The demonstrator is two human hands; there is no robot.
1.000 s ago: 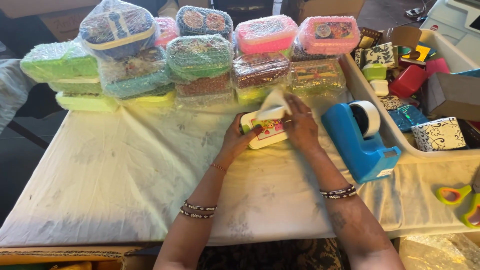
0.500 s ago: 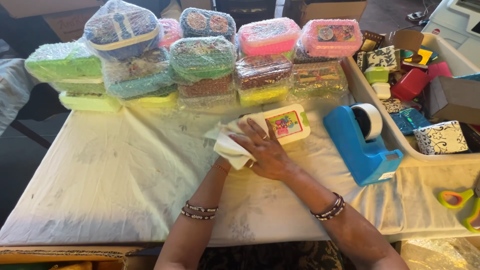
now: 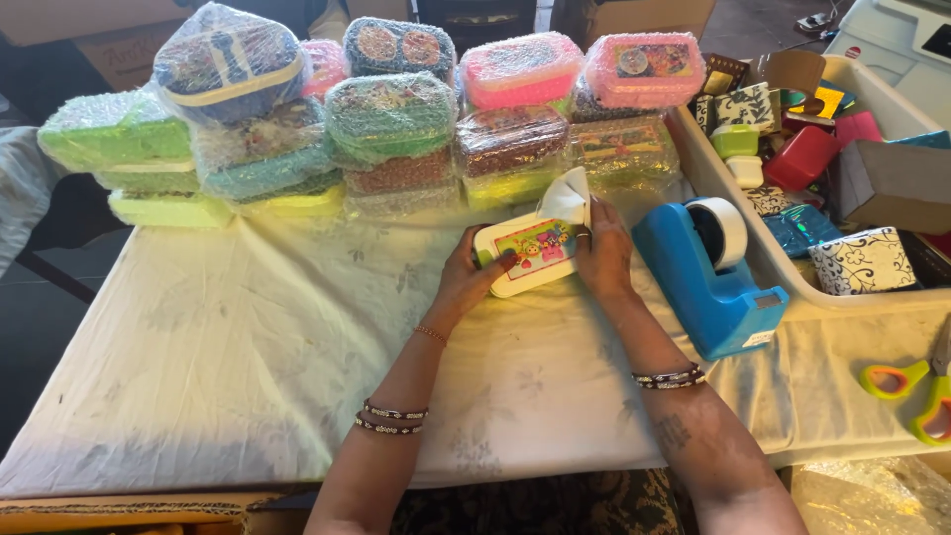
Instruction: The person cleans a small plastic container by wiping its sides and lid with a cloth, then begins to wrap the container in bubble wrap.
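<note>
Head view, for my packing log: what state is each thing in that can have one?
Lunch box: closed, unwrapped, tilted up off the table.
Left hand: gripping the box's left end.
Right hand: pressing a cloth to the box's right end.
Cloth: bunched up.
Stacked boxes: wrapped in bubble wrap.
Tape dispenser: loaded with a roll.
Scissors: lying flat; blades hidden.
Bin: uncovered, full.

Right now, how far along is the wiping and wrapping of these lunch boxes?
Done: a stack of bubble-wrapped boxes stands at the back of the table. In hand: the left hand steadies a white lunch box, unwrapped, while the right hand holds a white cloth at its far edge. Left: this box has no wrap yet, and the bin at the right holds more loose items. The tape dispenser stands beside the box.
</note>
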